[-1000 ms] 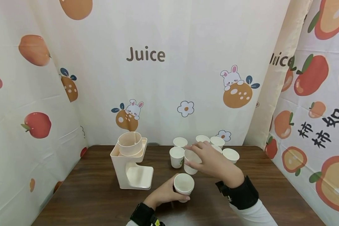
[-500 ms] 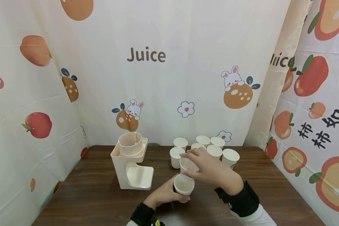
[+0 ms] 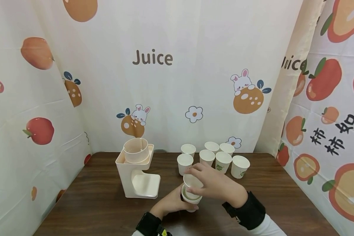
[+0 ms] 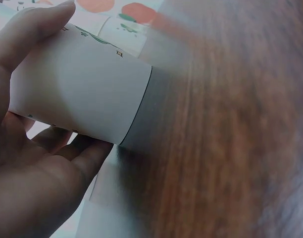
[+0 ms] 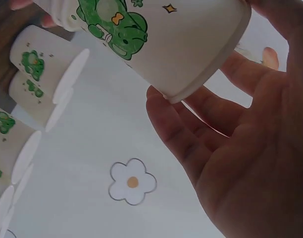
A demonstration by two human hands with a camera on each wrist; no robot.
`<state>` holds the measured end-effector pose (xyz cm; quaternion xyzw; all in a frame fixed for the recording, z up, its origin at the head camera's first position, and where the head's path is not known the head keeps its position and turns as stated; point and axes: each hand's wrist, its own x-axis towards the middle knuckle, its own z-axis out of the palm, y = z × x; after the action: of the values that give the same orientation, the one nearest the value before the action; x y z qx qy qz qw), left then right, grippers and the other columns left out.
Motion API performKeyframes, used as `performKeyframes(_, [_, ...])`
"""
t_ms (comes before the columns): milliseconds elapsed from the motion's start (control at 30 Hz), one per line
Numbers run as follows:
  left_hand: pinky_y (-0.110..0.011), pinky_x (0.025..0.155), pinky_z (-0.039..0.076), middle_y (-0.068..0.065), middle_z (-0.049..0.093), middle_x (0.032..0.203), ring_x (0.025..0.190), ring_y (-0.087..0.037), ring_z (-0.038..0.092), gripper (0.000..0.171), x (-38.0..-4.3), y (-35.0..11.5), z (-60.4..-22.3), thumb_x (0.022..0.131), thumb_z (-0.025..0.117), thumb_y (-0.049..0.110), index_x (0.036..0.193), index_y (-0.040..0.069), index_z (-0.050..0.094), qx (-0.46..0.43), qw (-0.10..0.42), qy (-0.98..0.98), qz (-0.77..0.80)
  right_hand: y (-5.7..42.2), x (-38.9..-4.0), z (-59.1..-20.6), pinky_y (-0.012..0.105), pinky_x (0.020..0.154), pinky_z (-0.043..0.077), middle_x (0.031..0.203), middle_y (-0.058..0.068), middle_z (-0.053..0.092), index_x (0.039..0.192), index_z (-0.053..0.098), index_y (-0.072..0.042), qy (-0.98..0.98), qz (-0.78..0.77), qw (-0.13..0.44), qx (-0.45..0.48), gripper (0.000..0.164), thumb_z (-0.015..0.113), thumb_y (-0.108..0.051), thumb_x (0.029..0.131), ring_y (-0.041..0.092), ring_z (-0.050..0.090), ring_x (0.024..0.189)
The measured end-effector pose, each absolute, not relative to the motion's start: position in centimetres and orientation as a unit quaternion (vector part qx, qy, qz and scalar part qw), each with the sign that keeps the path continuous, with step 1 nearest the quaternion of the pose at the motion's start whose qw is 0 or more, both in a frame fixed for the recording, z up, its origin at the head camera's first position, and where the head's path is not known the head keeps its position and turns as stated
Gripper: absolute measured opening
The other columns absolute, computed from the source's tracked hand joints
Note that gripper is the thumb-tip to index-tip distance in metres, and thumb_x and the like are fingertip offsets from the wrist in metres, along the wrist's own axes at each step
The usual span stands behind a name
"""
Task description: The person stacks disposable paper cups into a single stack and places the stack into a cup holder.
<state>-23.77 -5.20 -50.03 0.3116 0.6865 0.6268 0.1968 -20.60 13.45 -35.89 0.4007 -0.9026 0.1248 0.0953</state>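
Observation:
Low over the table, my left hand (image 3: 174,200) grips white paper cups (image 4: 87,84) stacked together, mouth up. Its thumb and fingers wrap round the outer wall. My right hand (image 3: 216,183) holds another paper cup (image 5: 191,44) by the rim, fingers on one side and thumb on the other. This cup, printed with a green bear, has its lower end down inside the mouth of the left-hand stack. Just beyond the hands, a paper cup (image 3: 184,164) stands upright at the near left of a group.
Several more paper cups (image 3: 240,166) stand mouth up toward the back of the brown wooden table (image 3: 94,203). To the left is a cream machine (image 3: 127,180) with a round hopper (image 3: 135,154) and a drip platform (image 3: 147,185). Fruit-printed curtain (image 3: 165,98) hangs behind.
My right hand has drawn a cup toward me from the group, then lowered it into the stack in my left hand. The left hand has stayed in place.

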Motion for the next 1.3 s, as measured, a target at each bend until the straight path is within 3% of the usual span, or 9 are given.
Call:
performKeyframes(267, [-0.039, 0.091, 0.044, -0.002, 0.054, 0.124, 0.106, -0.021, 0.054, 0.073, -23.6, -5.3, -49.9, 0.076, 0.077, 0.017, 0.134, 0.028, 0.036, 0.309, 0.201, 0.681, 0.632, 13.4, -21.2, -38.0, 0.034, 0.083, 0.049, 0.118, -0.004, 0.055, 0.125, 0.054, -0.026, -0.903, 0.141, 0.058, 0.402, 0.044, 0.059, -0.048, 0.088, 0.013, 0.046, 0.106])
performKeyframes(633, [-0.037, 0.089, 0.045, -0.019, 0.046, 0.132, 0.107, -0.02, 0.053, 0.071, -23.6, -5.4, -49.8, 0.078, 0.075, 0.017, 0.136, 0.023, 0.034, 0.307, 0.215, 0.676, 0.635, 13.4, -21.5, -39.5, 0.031, 0.076, 0.049, 0.116, -0.005, 0.055, 0.124, 0.056, -0.025, -0.903, 0.142, 0.043, 0.403, 0.045, 0.059, -0.05, 0.087, 0.012, 0.044, 0.102])
performKeyframes(1300, [-0.032, 0.084, 0.048, -0.021, 0.054, 0.124, 0.105, -0.025, 0.054, 0.064, -23.7, -5.6, -49.8, 0.079, 0.074, 0.02, 0.133, 0.023, 0.04, 0.326, 0.206, 0.679, 0.625, 13.2, -21.6, -40.4, 0.029, 0.075, 0.049, 0.114, -0.004, 0.056, 0.121, 0.059, -0.021, -0.893, 0.155, 0.036, 0.422, 0.049, 0.066, -0.049, 0.082, 0.011, 0.046, 0.097])
